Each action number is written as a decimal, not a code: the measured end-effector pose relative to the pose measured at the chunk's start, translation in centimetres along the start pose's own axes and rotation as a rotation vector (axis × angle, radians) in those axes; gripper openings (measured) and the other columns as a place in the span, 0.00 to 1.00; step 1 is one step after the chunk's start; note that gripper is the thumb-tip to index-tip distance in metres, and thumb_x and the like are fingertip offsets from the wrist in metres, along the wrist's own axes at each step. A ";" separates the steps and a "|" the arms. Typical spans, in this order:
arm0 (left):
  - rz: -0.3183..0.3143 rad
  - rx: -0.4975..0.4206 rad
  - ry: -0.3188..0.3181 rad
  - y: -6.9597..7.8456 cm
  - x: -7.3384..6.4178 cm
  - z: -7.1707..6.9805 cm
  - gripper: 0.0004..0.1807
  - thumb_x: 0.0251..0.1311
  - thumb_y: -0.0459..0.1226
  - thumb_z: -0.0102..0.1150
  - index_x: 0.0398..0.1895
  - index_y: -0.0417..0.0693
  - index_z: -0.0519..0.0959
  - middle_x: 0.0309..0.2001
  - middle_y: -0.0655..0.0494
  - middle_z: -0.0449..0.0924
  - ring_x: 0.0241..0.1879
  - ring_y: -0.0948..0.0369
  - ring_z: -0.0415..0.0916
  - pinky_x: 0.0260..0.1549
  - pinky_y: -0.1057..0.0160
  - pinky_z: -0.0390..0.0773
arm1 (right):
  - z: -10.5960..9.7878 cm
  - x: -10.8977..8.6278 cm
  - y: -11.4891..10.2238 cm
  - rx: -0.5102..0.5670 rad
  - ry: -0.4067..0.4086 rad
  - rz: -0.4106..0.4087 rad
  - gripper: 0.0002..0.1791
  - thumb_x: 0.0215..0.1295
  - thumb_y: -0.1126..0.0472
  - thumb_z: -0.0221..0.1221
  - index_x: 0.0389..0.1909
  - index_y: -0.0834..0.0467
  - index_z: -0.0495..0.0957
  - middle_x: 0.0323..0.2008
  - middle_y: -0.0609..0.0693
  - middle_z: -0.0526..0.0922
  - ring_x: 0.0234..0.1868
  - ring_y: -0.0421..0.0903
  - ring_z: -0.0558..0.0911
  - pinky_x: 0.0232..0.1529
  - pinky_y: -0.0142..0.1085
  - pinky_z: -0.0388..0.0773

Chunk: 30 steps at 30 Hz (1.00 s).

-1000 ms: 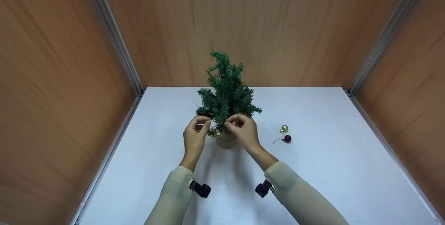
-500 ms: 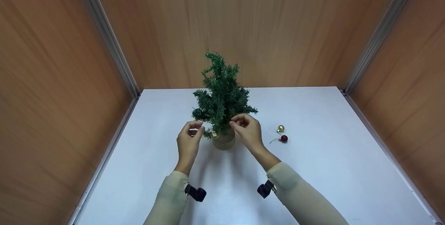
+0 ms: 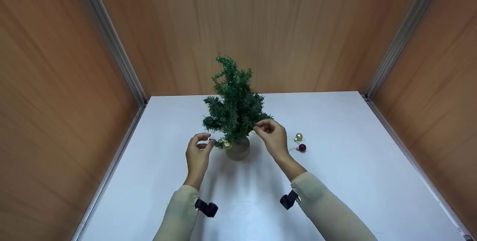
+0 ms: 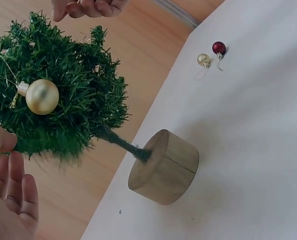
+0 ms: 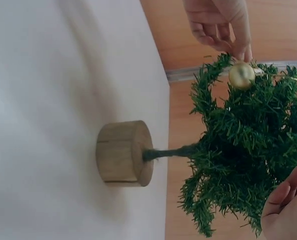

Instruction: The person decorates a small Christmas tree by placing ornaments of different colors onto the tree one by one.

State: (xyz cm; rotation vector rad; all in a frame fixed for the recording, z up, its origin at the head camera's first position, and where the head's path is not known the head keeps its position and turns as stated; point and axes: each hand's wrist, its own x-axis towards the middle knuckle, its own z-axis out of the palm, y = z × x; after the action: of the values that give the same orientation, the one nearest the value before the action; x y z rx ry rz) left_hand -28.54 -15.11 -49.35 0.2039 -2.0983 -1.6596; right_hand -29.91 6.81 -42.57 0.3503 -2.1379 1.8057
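Note:
A small green artificial Christmas tree [image 3: 233, 108] on a round wooden base [image 3: 238, 151] stands upright in the head view. My left hand [image 3: 196, 157] is at its lower left branch, thumb and forefinger curled about the branch tip. Close to those fingertips hangs a gold bauble [image 4: 42, 97]; in the right wrist view the fingers [image 5: 241, 47] of the left hand are just beside it. On the other side my right hand [image 3: 274, 138] pinches a lower right branch between thumb and forefinger. Its exact hold is hidden by foliage in the wrist views.
A gold bauble [image 3: 299, 136] and a dark red bauble [image 3: 302, 148], each with a thread loop, lie on the white table [image 3: 335, 181] right of the tree. Wood-look panels [image 3: 238, 21] enclose the table at the back and both sides.
Both hands have moved apart, the left slightly outward to the left and the right along the tree to the right. The view has shifted slightly. The loose baubles lie where they were.

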 end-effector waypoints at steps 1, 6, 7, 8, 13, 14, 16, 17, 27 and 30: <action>-0.005 0.000 0.002 0.0 0.0 0.0 0.09 0.53 0.38 0.62 0.38 0.55 0.76 0.41 0.55 0.73 0.34 0.56 0.72 0.31 0.60 0.72 | -0.2 0.2 0.2 -0.003 0.004 -0.002 0.07 0.54 0.68 0.62 0.32 0.68 0.77 0.24 0.57 0.75 0.27 0.50 0.71 0.26 0.30 0.66; -0.026 0.017 -0.001 -0.3 0.0 0.1 0.09 0.54 0.40 0.62 0.38 0.57 0.75 0.41 0.61 0.74 0.34 0.58 0.73 0.32 0.60 0.72 | -0.9 1.2 2.7 -0.017 0.019 -0.010 0.07 0.53 0.63 0.64 0.31 0.62 0.79 0.25 0.53 0.76 0.27 0.47 0.72 0.26 0.30 0.67; -0.027 0.020 -0.001 -0.3 0.0 0.2 0.09 0.54 0.40 0.62 0.38 0.56 0.75 0.40 0.61 0.75 0.34 0.58 0.73 0.32 0.60 0.72 | -1.1 1.4 3.2 -0.020 0.025 -0.011 0.07 0.53 0.62 0.64 0.31 0.60 0.79 0.26 0.52 0.76 0.27 0.48 0.72 0.27 0.31 0.68; -0.027 0.021 -0.002 -0.4 -0.1 0.2 0.10 0.54 0.40 0.62 0.39 0.55 0.75 0.40 0.62 0.75 0.34 0.58 0.73 0.32 0.60 0.72 | -1.2 1.6 3.7 -0.025 0.033 -0.010 0.07 0.53 0.61 0.65 0.31 0.58 0.80 0.26 0.51 0.77 0.28 0.48 0.73 0.27 0.31 0.68; -0.016 0.006 -0.011 -0.8 -0.2 0.5 0.11 0.55 0.40 0.60 0.42 0.53 0.75 0.39 0.61 0.74 0.33 0.60 0.73 0.34 0.61 0.72 | -2.2 1.9 4.5 -0.037 0.054 0.000 0.07 0.53 0.60 0.64 0.32 0.57 0.79 0.29 0.49 0.78 0.29 0.52 0.73 0.28 0.33 0.69; -0.015 0.002 -0.016 -0.9 -0.2 0.5 0.11 0.56 0.40 0.59 0.42 0.52 0.74 0.39 0.61 0.74 0.33 0.61 0.73 0.34 0.62 0.73 | -2.4 1.9 4.7 -0.035 0.055 0.007 0.08 0.53 0.59 0.64 0.32 0.57 0.79 0.30 0.49 0.78 0.30 0.53 0.73 0.28 0.33 0.69; -0.018 -0.003 -0.023 -1.0 -0.3 0.6 0.11 0.57 0.41 0.59 0.42 0.52 0.75 0.39 0.60 0.74 0.33 0.62 0.73 0.34 0.62 0.73 | -2.8 1.9 4.9 -0.034 0.056 0.024 0.10 0.53 0.57 0.64 0.33 0.57 0.79 0.30 0.49 0.77 0.30 0.54 0.74 0.27 0.32 0.69; -0.021 -0.006 -0.025 -1.1 -0.3 0.6 0.11 0.57 0.41 0.58 0.42 0.52 0.75 0.38 0.60 0.74 0.32 0.62 0.73 0.34 0.62 0.73 | -3.1 2.0 5.1 -0.030 0.056 0.030 0.10 0.53 0.57 0.64 0.34 0.57 0.79 0.31 0.49 0.77 0.30 0.54 0.74 0.27 0.32 0.69; -0.060 -0.003 -0.023 -0.9 0.3 0.8 0.09 0.57 0.44 0.58 0.39 0.54 0.76 0.38 0.59 0.75 0.34 0.60 0.75 0.35 0.61 0.73 | -5.0 2.6 6.0 -0.045 0.044 0.080 0.13 0.53 0.57 0.64 0.38 0.60 0.77 0.35 0.51 0.77 0.33 0.49 0.73 0.35 0.37 0.69; -0.060 -0.006 -0.023 -0.8 0.5 0.7 0.09 0.57 0.45 0.58 0.39 0.54 0.76 0.37 0.59 0.75 0.33 0.61 0.74 0.35 0.62 0.73 | -5.5 2.3 5.0 -0.061 0.033 0.098 0.13 0.55 0.58 0.63 0.39 0.61 0.77 0.37 0.54 0.77 0.34 0.50 0.73 0.35 0.36 0.69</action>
State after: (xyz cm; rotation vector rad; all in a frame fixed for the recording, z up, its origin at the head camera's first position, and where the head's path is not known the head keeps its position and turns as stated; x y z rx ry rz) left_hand -29.42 -14.88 -50.14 0.2500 -2.1228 -1.7106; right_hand -33.49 13.13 -45.38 0.2031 -2.2170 1.7803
